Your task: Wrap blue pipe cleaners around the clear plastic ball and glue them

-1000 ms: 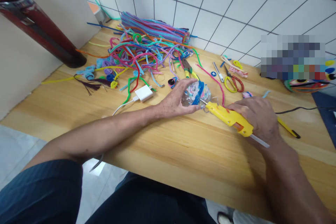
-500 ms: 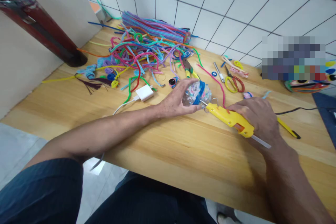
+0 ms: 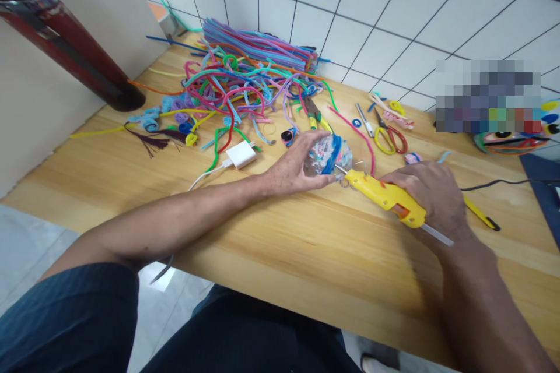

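Upper left of centre: heap of pipe cleaners point(image 3: 245, 78) on wooden table point(image 3: 280, 245); white charger point(image 3: 239, 155) below it. Centre: left hand point(image 3: 294, 168), fingers curled around multicoloured bundle point(image 3: 329, 154). Right of centre: right hand point(image 3: 431, 195) clenched on yellow glue gun point(image 3: 385, 197), nozzle touching bundle. Above: scissors point(image 3: 389, 139).

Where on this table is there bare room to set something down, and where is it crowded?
Bare wood runs along the near edge of the table, below the left hand and the right hand with the glue gun. Another patch lies left of the charger. The far side is crowded: pipe cleaners, scissors.
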The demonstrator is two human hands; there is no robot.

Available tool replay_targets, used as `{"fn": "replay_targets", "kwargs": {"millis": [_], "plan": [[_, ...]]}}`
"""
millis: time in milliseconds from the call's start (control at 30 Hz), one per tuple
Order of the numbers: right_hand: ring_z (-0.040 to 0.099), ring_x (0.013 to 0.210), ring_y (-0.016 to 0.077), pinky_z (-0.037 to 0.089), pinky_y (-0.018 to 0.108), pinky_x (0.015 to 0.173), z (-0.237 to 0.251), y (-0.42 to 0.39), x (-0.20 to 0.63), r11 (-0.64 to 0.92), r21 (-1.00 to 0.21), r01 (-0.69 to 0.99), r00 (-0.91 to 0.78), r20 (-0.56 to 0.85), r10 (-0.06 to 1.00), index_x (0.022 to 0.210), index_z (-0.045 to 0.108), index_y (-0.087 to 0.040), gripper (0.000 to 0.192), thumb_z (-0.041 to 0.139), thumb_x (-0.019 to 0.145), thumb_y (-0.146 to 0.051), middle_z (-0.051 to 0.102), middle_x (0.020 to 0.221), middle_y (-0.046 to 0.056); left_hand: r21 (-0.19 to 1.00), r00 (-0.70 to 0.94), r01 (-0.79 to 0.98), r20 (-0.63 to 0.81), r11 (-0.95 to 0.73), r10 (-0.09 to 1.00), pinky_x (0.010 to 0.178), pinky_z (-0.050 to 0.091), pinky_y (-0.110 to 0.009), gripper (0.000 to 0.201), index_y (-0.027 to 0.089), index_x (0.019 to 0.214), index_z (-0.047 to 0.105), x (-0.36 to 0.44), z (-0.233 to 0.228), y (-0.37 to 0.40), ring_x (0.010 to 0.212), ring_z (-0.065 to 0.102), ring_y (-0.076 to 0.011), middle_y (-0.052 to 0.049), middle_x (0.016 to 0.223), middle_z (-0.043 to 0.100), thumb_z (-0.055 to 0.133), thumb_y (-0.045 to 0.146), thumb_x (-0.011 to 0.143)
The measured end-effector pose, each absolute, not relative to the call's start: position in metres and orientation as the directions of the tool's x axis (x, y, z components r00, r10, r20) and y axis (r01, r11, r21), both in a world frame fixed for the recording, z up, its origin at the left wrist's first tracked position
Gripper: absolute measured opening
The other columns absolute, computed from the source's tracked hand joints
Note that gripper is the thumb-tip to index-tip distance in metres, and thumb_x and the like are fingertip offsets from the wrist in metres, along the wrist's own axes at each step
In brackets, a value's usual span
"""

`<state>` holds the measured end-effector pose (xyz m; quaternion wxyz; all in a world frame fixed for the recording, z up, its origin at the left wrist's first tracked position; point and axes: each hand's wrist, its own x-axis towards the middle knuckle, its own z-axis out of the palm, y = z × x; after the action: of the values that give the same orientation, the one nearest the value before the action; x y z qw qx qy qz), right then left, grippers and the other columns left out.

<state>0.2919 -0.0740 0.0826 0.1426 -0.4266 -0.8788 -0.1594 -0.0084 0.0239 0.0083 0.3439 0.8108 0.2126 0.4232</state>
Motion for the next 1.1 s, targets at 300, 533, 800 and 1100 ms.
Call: {"fn": "replay_targets", "kwargs": {"millis": [300, 533, 800, 1100], "plan": [[0.064, 0.089, 0.0265, 0.042, 0.042, 0.083, 0.081, -0.077, 0.292, 0.555, 0.096, 0.827, -0.548, 0.365, 0.753, 0.098, 0.072, -0.026, 0.028, 0.048, 0.108, -0.037, 0.076, 0.090, 0.010, 0.739, 0.543, 0.047, 0.546, -0.672, 0.638, 0.123, 0.046, -0.058, 0.084, 0.024, 0.154, 0.042, -0.008, 0.009, 0.023, 0.144, 0.055, -0.0363, -0.019, 0.152, 0.054, 0.082, 0.055, 0.087], [0.062, 0.088, 0.0289, 0.041, 0.042, 0.078, 0.086, -0.073, 0.291, 0.607, 0.163, 0.778, -0.617, 0.382, 0.688, 0.107, 0.071, -0.025, 0.028, 0.046, 0.110, -0.035, 0.076, 0.089, 0.010, 0.743, 0.554, 0.056, 0.533, -0.667, 0.639, 0.123, 0.045, -0.059, 0.086, 0.024, 0.156, 0.041, -0.009, 0.009, 0.024, 0.145, 0.054, -0.0370, -0.019, 0.154, 0.054, 0.082, 0.054, 0.087], [0.061, 0.087, 0.0290, 0.042, 0.042, 0.075, 0.092, -0.071, 0.283, 0.662, 0.223, 0.715, -0.676, 0.461, 0.575, 0.120, 0.064, -0.025, 0.024, 0.043, 0.112, -0.033, 0.070, 0.090, 0.009, 0.744, 0.557, 0.063, 0.526, -0.665, 0.642, 0.123, 0.046, -0.058, 0.086, 0.024, 0.155, 0.040, -0.009, 0.010, 0.023, 0.145, 0.053, -0.0369, -0.019, 0.155, 0.053, 0.081, 0.055, 0.087], [0.064, 0.090, 0.0294, 0.043, 0.044, 0.079, 0.079, -0.073, 0.293, 0.603, 0.131, 0.787, -0.587, 0.459, 0.667, 0.118, 0.067, -0.027, 0.025, 0.046, 0.106, -0.033, 0.073, 0.095, 0.009, 0.739, 0.559, 0.058, 0.533, -0.671, 0.636, 0.123, 0.046, -0.058, 0.085, 0.023, 0.155, 0.040, -0.009, 0.010, 0.023, 0.145, 0.053, -0.0370, -0.020, 0.154, 0.053, 0.080, 0.055, 0.087]]}}
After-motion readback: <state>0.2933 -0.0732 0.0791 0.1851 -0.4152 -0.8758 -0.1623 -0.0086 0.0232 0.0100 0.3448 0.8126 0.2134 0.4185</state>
